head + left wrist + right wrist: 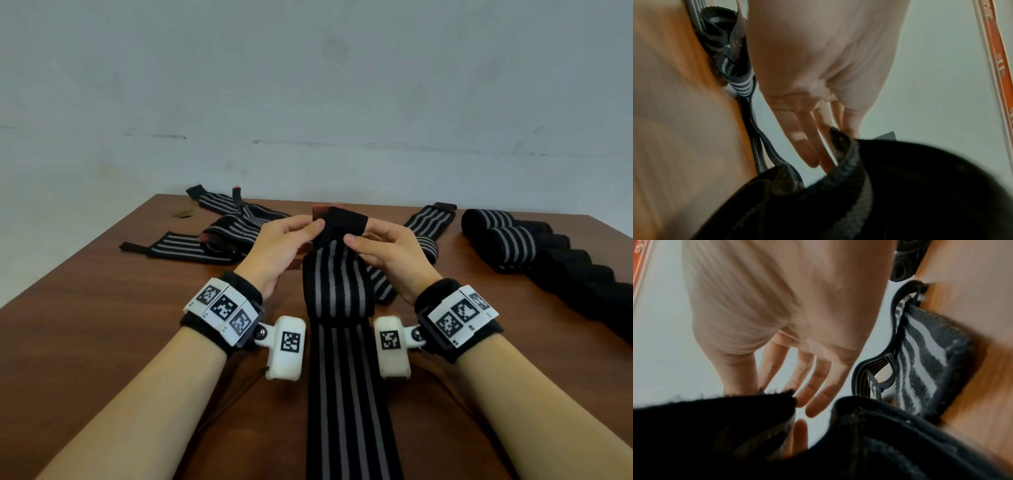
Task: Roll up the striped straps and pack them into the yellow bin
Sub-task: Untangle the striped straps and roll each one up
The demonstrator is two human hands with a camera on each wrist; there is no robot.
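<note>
Both hands up at mid-worktop [85, 325], left hand [274, 246] and right hand [387, 250] pinching the plain black end of the strap [337, 284], fingers curled on it. Best to fold that end tight, edges square, tail taut. Yellow bin nowhere in sight.

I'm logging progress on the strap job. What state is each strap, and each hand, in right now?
Held strap: unrolled, far end lifted and pinched, the rest flat on the table.
Left hand: pinching that end.
Right hand: pinching it too.
Rolled straps: rolled, lying far right.
Loose straps: unrolled, far left.
</note>
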